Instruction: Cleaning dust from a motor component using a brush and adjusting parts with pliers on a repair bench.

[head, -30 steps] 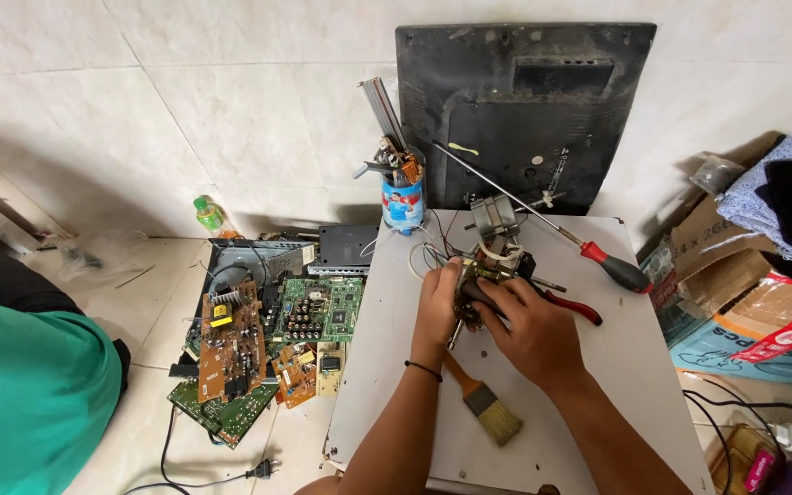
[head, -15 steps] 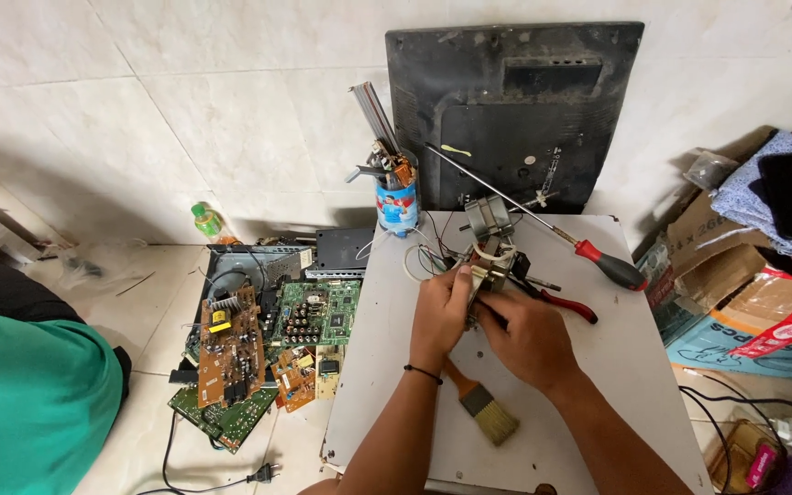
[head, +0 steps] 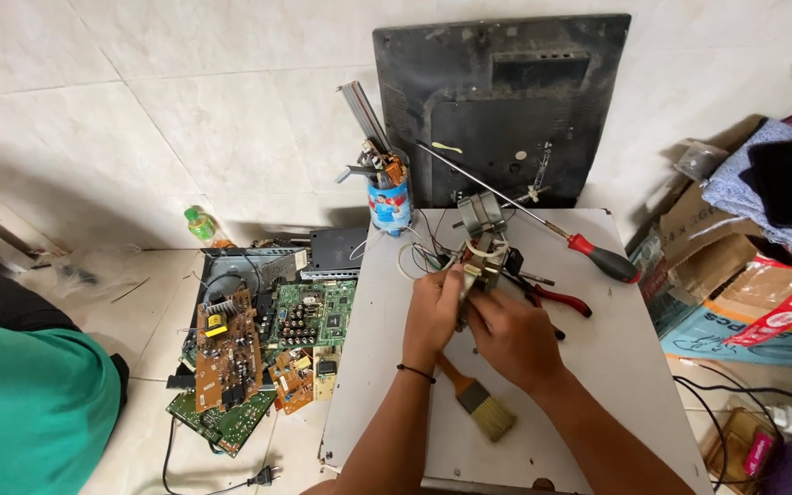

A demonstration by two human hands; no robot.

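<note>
Both my hands hold a small electric motor (head: 481, 246) with a metal frame and loose wires above the grey work board (head: 616, 367). My left hand (head: 434, 316) grips its left side and wears a black wristband. My right hand (head: 513, 335) wraps the lower right side, fingers over the frame. A paintbrush (head: 480, 403) with a wooden handle lies on the board just under my wrists. Red-handled pliers (head: 561, 299) rest to the right of the motor.
A long screwdriver (head: 588, 254) with a red and black handle lies at the back right. A can of tools (head: 389, 197) and a black monitor shell (head: 506, 101) stand against the wall. Circuit boards (head: 258, 339) cover the floor at left, beside a person in green (head: 20, 412). Cardboard boxes (head: 735, 275) are at right.
My hands have kept their grip on the motor and shifted slightly on it. The view has tilted a little; nothing on the board has moved.
</note>
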